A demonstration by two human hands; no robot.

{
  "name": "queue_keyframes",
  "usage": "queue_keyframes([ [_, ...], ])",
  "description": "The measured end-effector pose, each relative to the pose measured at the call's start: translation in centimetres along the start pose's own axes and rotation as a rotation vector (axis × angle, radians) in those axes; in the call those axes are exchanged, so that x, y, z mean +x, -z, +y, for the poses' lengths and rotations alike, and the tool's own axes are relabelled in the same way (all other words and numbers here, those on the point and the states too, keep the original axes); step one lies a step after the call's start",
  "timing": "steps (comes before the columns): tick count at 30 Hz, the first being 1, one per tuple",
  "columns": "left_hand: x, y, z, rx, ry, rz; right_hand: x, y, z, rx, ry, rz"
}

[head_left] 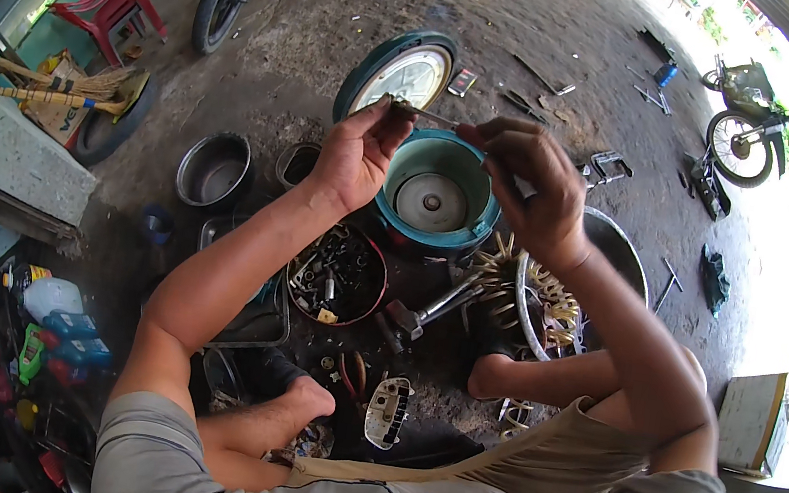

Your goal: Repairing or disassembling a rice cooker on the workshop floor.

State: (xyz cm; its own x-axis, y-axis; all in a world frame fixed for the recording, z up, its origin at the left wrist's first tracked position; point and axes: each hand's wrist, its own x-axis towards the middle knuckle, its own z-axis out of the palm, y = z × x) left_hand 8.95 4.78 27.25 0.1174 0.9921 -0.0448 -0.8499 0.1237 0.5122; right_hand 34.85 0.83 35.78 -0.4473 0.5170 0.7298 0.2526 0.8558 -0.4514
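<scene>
My two hands are raised over a green-rimmed washing-machine-like tub (pixel 395 171) with a round disc in its bottom. Between the fingertips of my left hand (pixel 357 156) is a small dark part (pixel 399 106), too small to make out. A thin metal rod (pixel 436 118) reaches from that part to my right hand (pixel 540 181), whose fingers are closed on its other end. Whether the rod has a handle is hidden by those fingers. Below my left forearm lies a round tray (pixel 378 295) of loose metal parts.
A wheel (pixel 408 77) leans behind the tub. Beneath my right forearm is a white basin (pixel 640 256) beside coiled yellowish hose (pixel 553 304). A hammer (pixel 420 316), pliers (pixel 353 374) and a metal cover (pixel 387 412) lie near my feet. A metal pot (pixel 213 171) stands left. Motorcycles (pixel 748 135) stand farther off.
</scene>
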Motion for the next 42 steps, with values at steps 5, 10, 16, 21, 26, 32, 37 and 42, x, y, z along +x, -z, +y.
queue_keyframes([
  [5,2.4,-2.0,-1.6,0.044,0.029,0.034,1.7,4.6,3.7,-0.093,0.14,-0.288],
  [10,4.8,-0.5,-5.8,0.103,0.069,0.113,-2.3,4.4,8.3,0.009,-0.032,-0.237],
  [16,9.3,1.6,-9.1,0.24,0.106,0.274,-9.5,-2.2,13.1,0.193,-0.435,0.12],
  [21,13.4,2.6,-11.0,0.267,-0.108,0.388,-10.0,-7.6,16.7,0.291,-0.592,0.336],
  [26,15.5,2.3,-11.4,0.403,-0.21,0.343,-8.4,-9.8,19.0,0.276,-0.622,0.413],
  [32,16.3,1.6,-11.6,0.48,-0.263,0.434,-7.9,-11.1,19.9,0.176,-0.567,0.483],
  [37,16.5,1.7,-11.4,0.493,-0.269,0.458,-7.5,-11.4,19.9,0.316,-0.685,0.446],
  [42,16.4,1.5,-11.5,0.508,-0.265,0.455,-7.6,-11.7,20.2,0.352,-0.692,0.464],
])
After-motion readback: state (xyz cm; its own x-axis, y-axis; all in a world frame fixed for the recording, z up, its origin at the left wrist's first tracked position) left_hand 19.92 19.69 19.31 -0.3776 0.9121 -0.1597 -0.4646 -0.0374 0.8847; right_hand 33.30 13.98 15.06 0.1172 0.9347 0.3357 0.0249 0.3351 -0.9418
